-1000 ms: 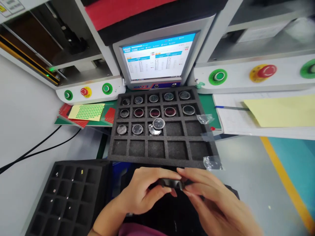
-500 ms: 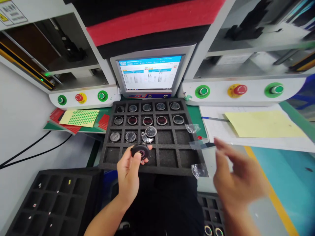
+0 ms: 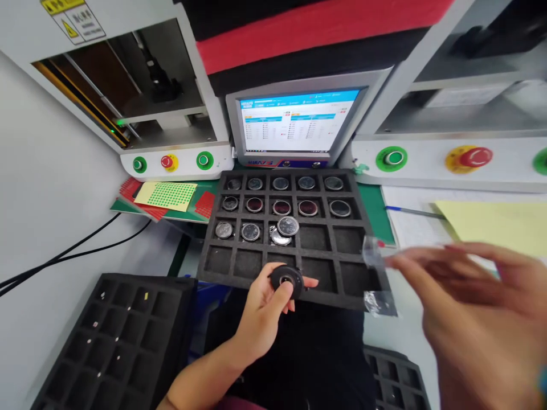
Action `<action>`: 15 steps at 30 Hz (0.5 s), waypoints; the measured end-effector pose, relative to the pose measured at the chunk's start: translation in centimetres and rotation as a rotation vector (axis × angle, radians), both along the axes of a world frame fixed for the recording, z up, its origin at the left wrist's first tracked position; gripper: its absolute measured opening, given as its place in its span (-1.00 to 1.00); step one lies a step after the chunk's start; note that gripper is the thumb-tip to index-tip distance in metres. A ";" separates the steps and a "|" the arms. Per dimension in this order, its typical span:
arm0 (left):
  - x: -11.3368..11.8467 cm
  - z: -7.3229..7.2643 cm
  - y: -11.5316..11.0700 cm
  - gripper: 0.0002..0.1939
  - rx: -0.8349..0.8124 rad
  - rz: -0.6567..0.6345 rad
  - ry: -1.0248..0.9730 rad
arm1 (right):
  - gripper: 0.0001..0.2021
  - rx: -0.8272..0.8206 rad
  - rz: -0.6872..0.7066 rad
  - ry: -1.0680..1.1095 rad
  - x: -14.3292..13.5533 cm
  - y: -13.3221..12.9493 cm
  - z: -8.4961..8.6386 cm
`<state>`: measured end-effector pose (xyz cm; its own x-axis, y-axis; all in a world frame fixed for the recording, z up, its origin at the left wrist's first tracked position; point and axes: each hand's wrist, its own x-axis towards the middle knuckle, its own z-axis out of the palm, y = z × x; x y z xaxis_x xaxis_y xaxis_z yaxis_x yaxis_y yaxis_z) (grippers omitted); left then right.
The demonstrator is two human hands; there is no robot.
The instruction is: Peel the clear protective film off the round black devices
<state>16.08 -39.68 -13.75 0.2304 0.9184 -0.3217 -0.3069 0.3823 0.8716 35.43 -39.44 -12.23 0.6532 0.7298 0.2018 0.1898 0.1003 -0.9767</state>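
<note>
My left hand (image 3: 262, 316) is closed round a black round watch body (image 3: 287, 281), thumb pressed on its face near a small central ring. It holds this just over the front edge of the black foam tray (image 3: 299, 259). Round watch bodies sit in the tray's back compartments; in the third row one watch body (image 3: 288, 226) lies tilted on top of a shiny one (image 3: 281, 237). Beyond the tray's right edge, my right hand (image 3: 474, 302) is blurred, its fingers pinched at a clear plastic film (image 3: 372, 251).
Another clear film (image 3: 379, 303) clings to the tray's front right corner. Behind stands a lit screen (image 3: 299, 125) between machines with green and red buttons. A sheet of green dots (image 3: 168, 195) lies left; a pen (image 3: 414, 212) and yellow paper (image 3: 491, 219) lie right. Lower left is another foam tray (image 3: 141, 324).
The view has shifted, so the tray appears farther right. My right hand has come in toward the tray's right edge and now pinches the film. My left hand still holds the watch body.
</note>
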 end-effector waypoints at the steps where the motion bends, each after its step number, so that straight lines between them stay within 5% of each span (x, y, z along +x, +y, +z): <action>1: 0.0 -0.1 -0.1 -0.66 0.002 -0.013 0.000 | -0.62 0.006 0.033 0.054 -1.1 -1.3 0.4; 6: 0.5 -0.2 -0.5 -0.64 -0.063 -0.033 -0.151 | -0.68 0.003 0.218 0.285 -4.5 -4.8 -0.3; 15: 0.5 -0.7 -1.4 -0.53 0.008 -0.054 -0.033 | -0.71 -0.047 0.391 0.412 -6.4 -5.1 -1.3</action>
<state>16.55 -41.10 -14.40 0.2902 0.9067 -0.3060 -0.3145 0.3924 0.8644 29.02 -44.57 -13.49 0.3504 0.9352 -0.0507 -0.2507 0.0415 -0.9672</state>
